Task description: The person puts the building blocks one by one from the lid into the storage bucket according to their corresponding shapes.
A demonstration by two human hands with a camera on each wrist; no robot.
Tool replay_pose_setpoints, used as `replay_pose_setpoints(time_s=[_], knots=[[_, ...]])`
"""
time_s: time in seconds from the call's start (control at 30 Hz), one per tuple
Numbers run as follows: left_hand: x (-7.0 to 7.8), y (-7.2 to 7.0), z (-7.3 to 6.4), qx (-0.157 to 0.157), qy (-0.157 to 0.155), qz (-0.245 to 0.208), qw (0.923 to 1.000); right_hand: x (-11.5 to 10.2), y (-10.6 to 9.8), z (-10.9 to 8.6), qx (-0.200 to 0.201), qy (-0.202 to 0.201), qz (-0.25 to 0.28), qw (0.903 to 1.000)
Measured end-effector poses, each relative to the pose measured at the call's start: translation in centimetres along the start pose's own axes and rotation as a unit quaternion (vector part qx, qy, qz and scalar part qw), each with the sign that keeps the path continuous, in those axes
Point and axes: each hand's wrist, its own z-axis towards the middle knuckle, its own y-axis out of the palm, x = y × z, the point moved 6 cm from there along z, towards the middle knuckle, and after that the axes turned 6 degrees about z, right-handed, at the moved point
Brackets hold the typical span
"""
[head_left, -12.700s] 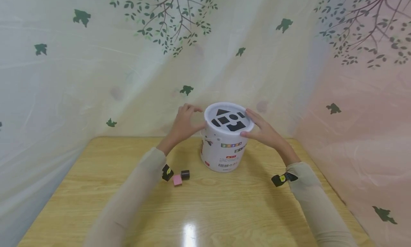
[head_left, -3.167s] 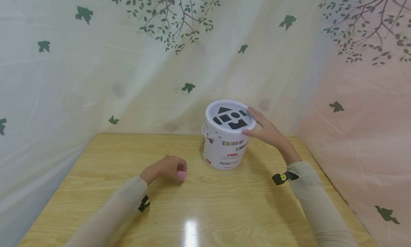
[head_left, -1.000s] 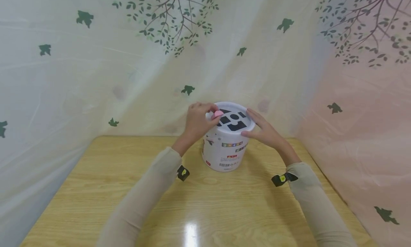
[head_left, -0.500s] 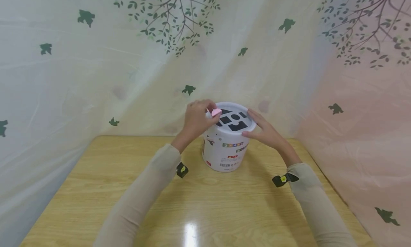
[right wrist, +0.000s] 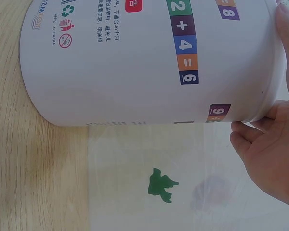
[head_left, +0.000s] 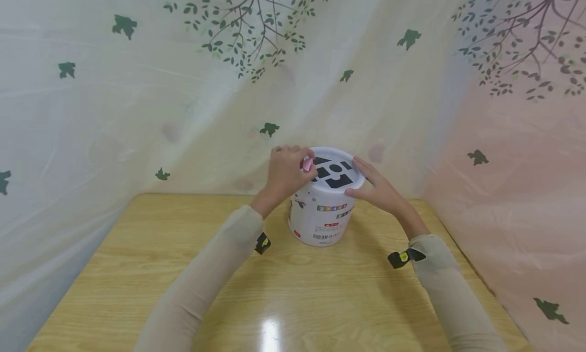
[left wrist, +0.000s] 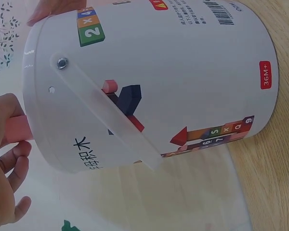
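Note:
A white toy-block bucket [head_left: 320, 214] stands upright on the table, its lid [head_left: 324, 182] pierced with dark cut-outs of different shapes. My left hand [head_left: 289, 173] is over the lid's left side and pinches a pink block [head_left: 308, 164] between thumb and fingers. In the left wrist view the pink block [left wrist: 18, 129] sits at the lid's edge; its lower part is hidden behind the rim. My right hand [head_left: 376, 185] holds the bucket's right rim, thumb in front and fingers farther back. The right wrist view has this hand [right wrist: 272, 154] against the bucket wall.
The bucket's white carrying handle [left wrist: 103, 108] hangs down its side. A wooden table [head_left: 293, 291] lies under both arms. Close behind it hangs a pale curtain [head_left: 220, 113] printed with leaves and branches. Each wrist wears a black camera band [head_left: 405, 257].
A black cylinder and the pink block left the table; my left hand lifted the pink block to the lid. Over the last second the block has turned in its fingers. My right hand stays put.

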Motion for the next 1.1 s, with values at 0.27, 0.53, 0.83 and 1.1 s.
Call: replay_pose_setpoints(time_s=[0.27,0.53,0.83,1.1], knots=[[0.11,0.27,0.03,-0.002,0.008,-0.025,0.9997,-0.01,0.01,0.04,-0.002,-0.004,-0.001,1.0000],[0.02,0.82,-0.03,-0.037,0.012,-0.051,0.9980,0.01,0.10,-0.01,-0.004,-0.001,-0.001,1.0000],[0.43,0.46,-0.13,-0.026,0.058,-0.042,0.9971,0.15,0.08,0.07,-0.001,-0.005,-0.002,1.0000],[0.45,0.55,-0.22,-0.030,0.073,-0.017,0.9967,0.09,0.04,0.13,0.001,-0.005,-0.001,1.0000]])
